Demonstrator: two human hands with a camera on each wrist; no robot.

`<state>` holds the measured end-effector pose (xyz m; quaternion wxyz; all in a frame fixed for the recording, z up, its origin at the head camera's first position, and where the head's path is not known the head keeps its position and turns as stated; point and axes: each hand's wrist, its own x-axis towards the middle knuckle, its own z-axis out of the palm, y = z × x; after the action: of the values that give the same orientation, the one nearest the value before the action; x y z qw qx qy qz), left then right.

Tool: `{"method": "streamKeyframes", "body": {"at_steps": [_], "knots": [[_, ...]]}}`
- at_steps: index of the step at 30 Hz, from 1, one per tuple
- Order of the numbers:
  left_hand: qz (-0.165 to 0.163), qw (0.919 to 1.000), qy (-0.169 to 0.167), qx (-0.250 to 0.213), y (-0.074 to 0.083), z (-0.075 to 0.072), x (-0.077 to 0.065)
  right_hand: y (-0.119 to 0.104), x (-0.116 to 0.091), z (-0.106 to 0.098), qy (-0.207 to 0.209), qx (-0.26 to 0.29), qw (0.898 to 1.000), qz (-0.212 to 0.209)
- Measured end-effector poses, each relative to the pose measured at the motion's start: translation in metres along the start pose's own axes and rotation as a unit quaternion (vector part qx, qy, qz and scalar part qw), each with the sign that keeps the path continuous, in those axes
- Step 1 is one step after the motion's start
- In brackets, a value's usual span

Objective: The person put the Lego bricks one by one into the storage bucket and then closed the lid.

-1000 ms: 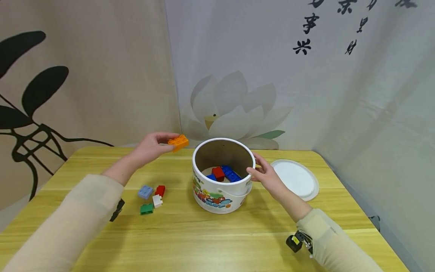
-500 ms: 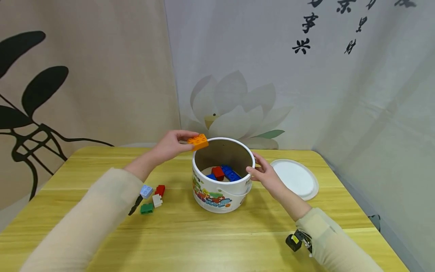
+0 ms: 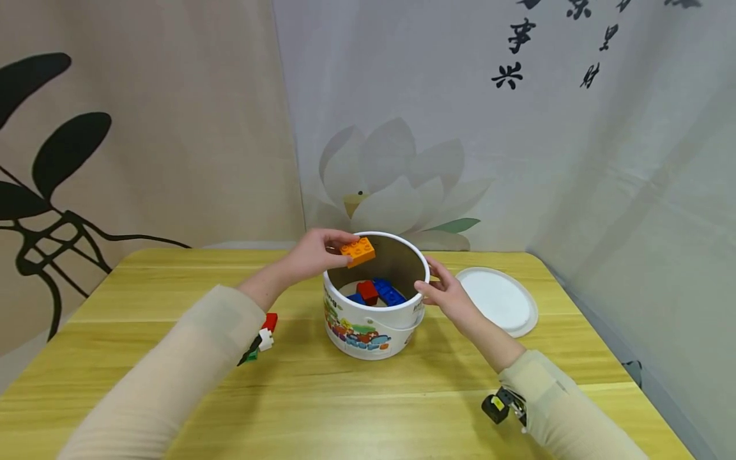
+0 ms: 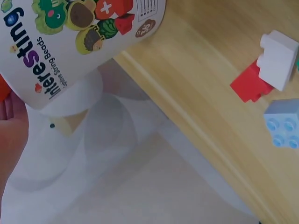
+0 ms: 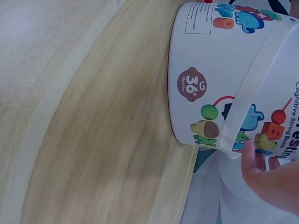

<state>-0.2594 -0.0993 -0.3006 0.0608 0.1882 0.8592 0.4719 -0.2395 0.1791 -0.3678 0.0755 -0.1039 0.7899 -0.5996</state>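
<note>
My left hand [image 3: 316, 255] pinches an orange building block [image 3: 361, 252] between thumb and fingers, over the left side of a white bucket's [image 3: 342, 322] opening. Only an orange-red edge of that block shows in the left wrist view. Inside the bucket lie a red block [image 3: 368, 292] and blue blocks [image 3: 389, 292]. My right hand [image 3: 451, 297] holds the bucket's right side at the rim, thumb toward me and fingers farther round. In the right wrist view, its thumb and fingers lie against the printed wall by the white carrying handle [image 5: 254, 93].
A white round lid [image 3: 500, 301] lies right of the bucket. Left of it are a red block [image 4: 251, 83], a white block [image 4: 279, 59], a light blue block [image 4: 283, 123] and a green block [image 3: 253, 356], partly hidden by my left sleeve. A curtain hangs behind the table.
My left hand has carried the orange block rightward from left of the bucket to over its opening. My right hand has kept its hold on the bucket.
</note>
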Motion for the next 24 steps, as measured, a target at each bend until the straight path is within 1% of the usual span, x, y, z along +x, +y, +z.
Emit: {"method": "streamKeyframes", "body": {"at_steps": [5, 7, 10, 13, 16, 19, 21, 24], "knots": [[0.006, 0.9999, -0.003, -0.008, -0.002, 0.002, -0.001, -0.001, 0.000, 0.000, 0.000, -0.001, 1.000, 0.001], [0.013, 0.9998, 0.000, -0.014, -0.003, 0.001, -0.003, 0.000, 0.000, 0.000, -0.001, -0.002, 1.000, 0.002], [0.026, 0.9993, 0.013, -0.022, -0.005, -0.004, -0.004, -0.001, 0.000, 0.000, -0.002, -0.001, 1.000, 0.003], [0.029, 0.9988, 0.033, -0.022, -0.011, -0.013, -0.008, -0.001, -0.001, 0.000, -0.002, 0.000, 1.000, 0.003], [0.021, 0.9984, 0.050, -0.015, -0.021, -0.025, -0.014, -0.002, -0.001, 0.001, -0.002, 0.001, 1.000, 0.004], [0.012, 0.9979, 0.063, -0.001, -0.035, -0.038, -0.024, -0.002, -0.001, 0.001, -0.002, 0.000, 1.000, 0.004], [0.002, 0.9975, 0.070, 0.009, -0.045, -0.046, -0.031, -0.002, -0.001, 0.001, -0.002, -0.001, 1.000, 0.005], [-0.022, 0.9967, 0.075, 0.025, -0.062, -0.056, -0.044, -0.002, -0.001, 0.002, -0.001, -0.002, 1.000, 0.004]]}}
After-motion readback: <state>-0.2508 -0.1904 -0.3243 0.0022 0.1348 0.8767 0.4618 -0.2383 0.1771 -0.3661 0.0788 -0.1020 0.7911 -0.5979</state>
